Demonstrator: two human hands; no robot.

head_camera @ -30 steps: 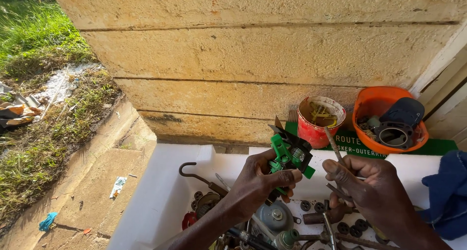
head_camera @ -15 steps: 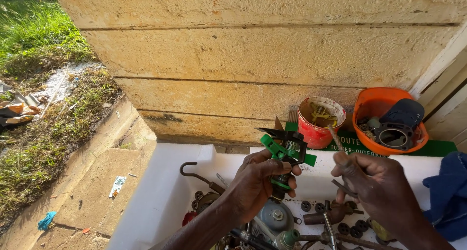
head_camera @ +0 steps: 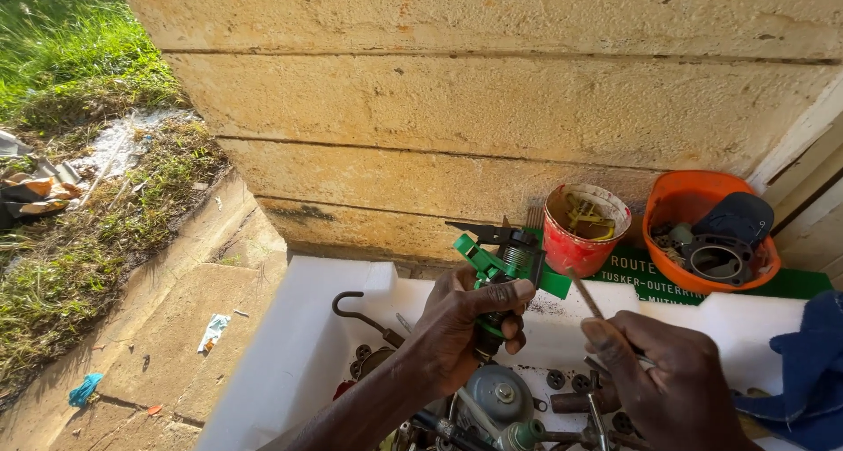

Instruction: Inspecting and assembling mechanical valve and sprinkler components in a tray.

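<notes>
Since a second ago the left hand [head_camera: 465, 324] has lifted the green part [head_camera: 505, 271] a bit higher and turned it, so its dark pointed arm now sticks out left where earlier it sat lower and more bunched against the fingers; the right hand [head_camera: 667, 376] has backed off slightly to the right, thin rod [head_camera: 590, 297] no longer right against the part. Reads as a re-grip and a look-over, with the rod poised to go back in, not working on it at this instant. Left hand is closed round the part's lower stem, thumb across the front. Right hand is pinched shut on the rod, its tip angled up-left toward the part, small gap between them. The part is held in the air above the white tray [head_camera: 307, 346], in front of the block wall [head_camera: 492, 108], just left of the red cup [head_camera: 581, 231]. Its long axis runs near upright, stem down in the fist, tilted a little to the right at top; the dark arm points left, roughly level, and a green tab juts right. Orange bowl [head_camera: 676, 214] with black rings sits far right; loose metal bits lie in the tray under the hands.
</notes>
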